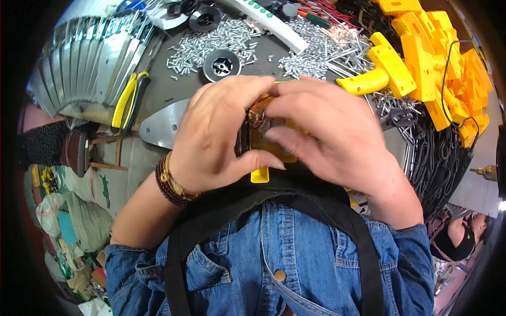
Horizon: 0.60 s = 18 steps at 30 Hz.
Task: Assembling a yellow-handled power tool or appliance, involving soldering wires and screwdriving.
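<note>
Between my two hands, close to my body, is a yellow plastic tool housing, mostly hidden by the fingers. Thin wires show inside its open side. My left hand wraps round its left side, thumb along the near edge. The curled fingers of my right hand are at its right side, thumb and index over the opening; whether they pinch a small part there is hidden. A flat metal blade with a rounded end and small holes pokes out left of my left hand; whether it joins the housing is hidden.
Yellow-and-black pliers lie left, beside fanned metal blades. Beyond my hands are a black round cap, screw piles and a white strip. Yellow housings and black cords are heaped right. Another person sits lower right.
</note>
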Motion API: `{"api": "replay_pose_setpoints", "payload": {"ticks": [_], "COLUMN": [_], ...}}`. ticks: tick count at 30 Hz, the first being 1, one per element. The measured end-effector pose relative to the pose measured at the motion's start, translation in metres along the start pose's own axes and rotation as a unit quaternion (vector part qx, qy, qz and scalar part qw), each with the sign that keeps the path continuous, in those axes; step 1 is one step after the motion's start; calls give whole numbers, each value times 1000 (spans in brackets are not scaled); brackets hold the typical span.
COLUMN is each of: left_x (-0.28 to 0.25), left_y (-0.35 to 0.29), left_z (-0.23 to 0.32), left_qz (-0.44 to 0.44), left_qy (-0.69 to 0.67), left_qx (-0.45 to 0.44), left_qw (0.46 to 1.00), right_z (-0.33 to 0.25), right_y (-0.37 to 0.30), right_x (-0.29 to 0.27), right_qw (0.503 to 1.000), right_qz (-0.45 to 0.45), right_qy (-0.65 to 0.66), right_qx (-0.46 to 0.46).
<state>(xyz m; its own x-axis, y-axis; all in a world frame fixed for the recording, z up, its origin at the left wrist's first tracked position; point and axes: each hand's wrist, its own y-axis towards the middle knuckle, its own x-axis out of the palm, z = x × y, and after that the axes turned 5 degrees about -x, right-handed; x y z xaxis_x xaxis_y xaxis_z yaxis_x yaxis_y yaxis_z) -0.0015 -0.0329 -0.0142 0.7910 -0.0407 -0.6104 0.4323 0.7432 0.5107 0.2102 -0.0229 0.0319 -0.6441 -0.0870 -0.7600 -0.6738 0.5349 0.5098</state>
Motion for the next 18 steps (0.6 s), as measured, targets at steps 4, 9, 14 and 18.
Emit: {"api": "replay_pose_setpoints", "payload": {"ticks": [4,9,14,18], "left_x": [-4,0,0,5], "left_y": [4,8,21,34], "left_z": [-1,5,20,15], "left_qz": [-71,-78,-114,-135], "left_qy": [106,133,124,55], "left_qx": [36,22,33,45], "left_qw": [991,988,985,988], "right_z": [-3,4,11,14], "right_y": [-19,-32,-47,-46], "right_x": [-18,-24,-20,-16], "right_qw": [992,995,998,992], "right_qz": [37,-9,-43,-75], "right_qy": [-119,-103,-52,-92], "right_qx": [30,14,-2,-30]}}
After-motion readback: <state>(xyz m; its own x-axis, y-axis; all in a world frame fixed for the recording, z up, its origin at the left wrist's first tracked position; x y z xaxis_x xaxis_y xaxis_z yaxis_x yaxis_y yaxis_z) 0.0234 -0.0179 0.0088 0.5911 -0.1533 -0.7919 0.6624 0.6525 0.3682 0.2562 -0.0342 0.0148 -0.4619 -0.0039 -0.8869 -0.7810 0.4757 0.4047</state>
